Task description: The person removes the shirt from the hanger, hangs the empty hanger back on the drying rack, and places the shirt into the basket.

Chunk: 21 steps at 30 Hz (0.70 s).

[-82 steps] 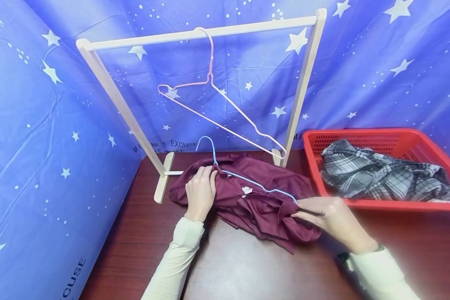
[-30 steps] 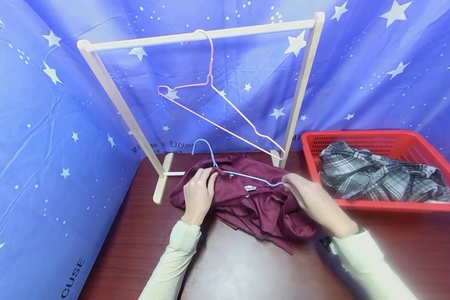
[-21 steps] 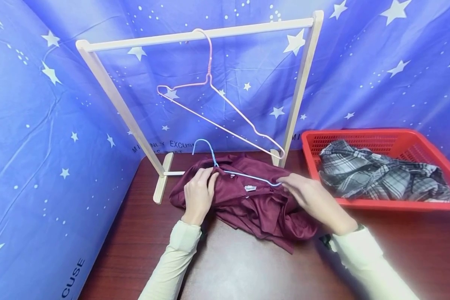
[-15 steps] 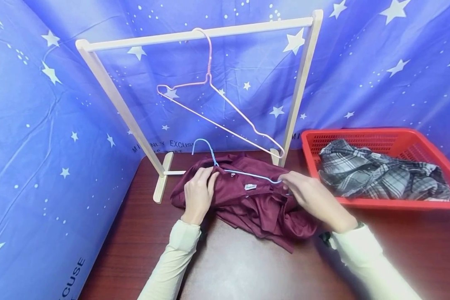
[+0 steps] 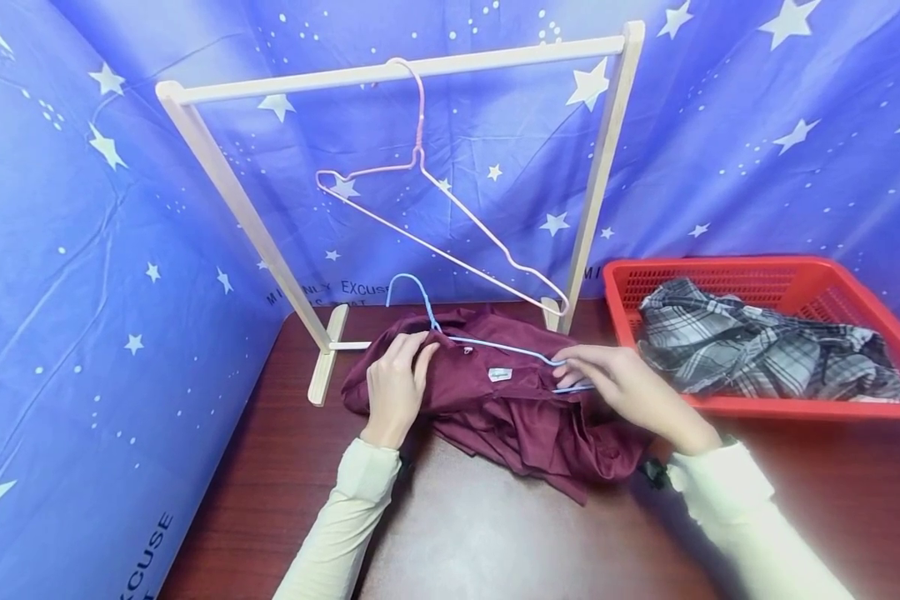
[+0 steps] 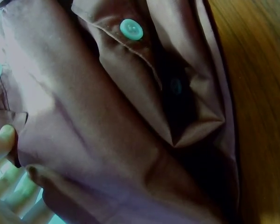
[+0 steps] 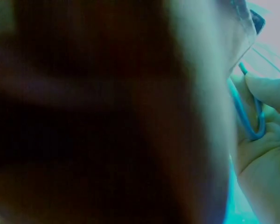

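A burgundy button-up shirt (image 5: 525,433) lies bunched on the table, its white neck label showing. A blue wire hanger (image 5: 495,344) sits partly inside its neck opening, hook standing up at the back left. My left hand (image 5: 396,383) pinches the collar cloth beside the hanger's neck, thumb on the near side. In the left wrist view its fingers (image 6: 18,191) are at the edge of the shirt. My right hand (image 5: 630,387) holds the hanger's right end, which is outside the cloth. The right wrist view shows that bent end against the palm under the thumb; dark cloth fills the rest.
Behind the shirt stands a wooden rack (image 5: 611,167) with a pink hanger (image 5: 457,254) on its bar. A red basket (image 5: 795,407) at the right contains a grey plaid garment (image 5: 765,350). Blue star-printed curtain (image 5: 120,275) encloses the left and back.
My right hand has left the shirt's right front edge for the hanger's right end, and more of that end now shows. The left hand stays at the collar.
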Tool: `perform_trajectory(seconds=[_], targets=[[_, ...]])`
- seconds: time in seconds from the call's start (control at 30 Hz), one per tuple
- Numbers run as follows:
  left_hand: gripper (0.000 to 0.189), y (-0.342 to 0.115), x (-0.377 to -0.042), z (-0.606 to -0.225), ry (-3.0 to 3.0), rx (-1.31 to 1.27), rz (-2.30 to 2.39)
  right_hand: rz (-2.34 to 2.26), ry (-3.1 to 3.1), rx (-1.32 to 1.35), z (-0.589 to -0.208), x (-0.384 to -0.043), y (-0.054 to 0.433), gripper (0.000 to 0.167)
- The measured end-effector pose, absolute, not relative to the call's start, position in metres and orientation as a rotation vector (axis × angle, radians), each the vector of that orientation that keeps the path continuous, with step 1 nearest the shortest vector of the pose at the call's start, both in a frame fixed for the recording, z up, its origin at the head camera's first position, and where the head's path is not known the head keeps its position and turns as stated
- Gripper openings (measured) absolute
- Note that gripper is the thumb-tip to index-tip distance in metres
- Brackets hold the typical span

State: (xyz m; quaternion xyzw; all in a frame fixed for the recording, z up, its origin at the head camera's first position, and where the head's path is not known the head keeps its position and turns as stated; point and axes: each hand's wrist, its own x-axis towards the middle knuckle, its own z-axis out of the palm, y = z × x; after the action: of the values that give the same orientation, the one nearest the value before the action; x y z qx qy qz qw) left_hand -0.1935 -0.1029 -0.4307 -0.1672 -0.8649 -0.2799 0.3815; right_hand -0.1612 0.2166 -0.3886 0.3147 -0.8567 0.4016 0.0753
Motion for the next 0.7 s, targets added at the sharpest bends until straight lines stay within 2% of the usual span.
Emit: perform_trajectory(seconds=[0.7], targets=[[0.018,-0.124,-0.19,-0.443,-2.239,-0.388,-0.682,1.184,-2.471,0.76,-0.385,-0.157,0.247,0.027]])
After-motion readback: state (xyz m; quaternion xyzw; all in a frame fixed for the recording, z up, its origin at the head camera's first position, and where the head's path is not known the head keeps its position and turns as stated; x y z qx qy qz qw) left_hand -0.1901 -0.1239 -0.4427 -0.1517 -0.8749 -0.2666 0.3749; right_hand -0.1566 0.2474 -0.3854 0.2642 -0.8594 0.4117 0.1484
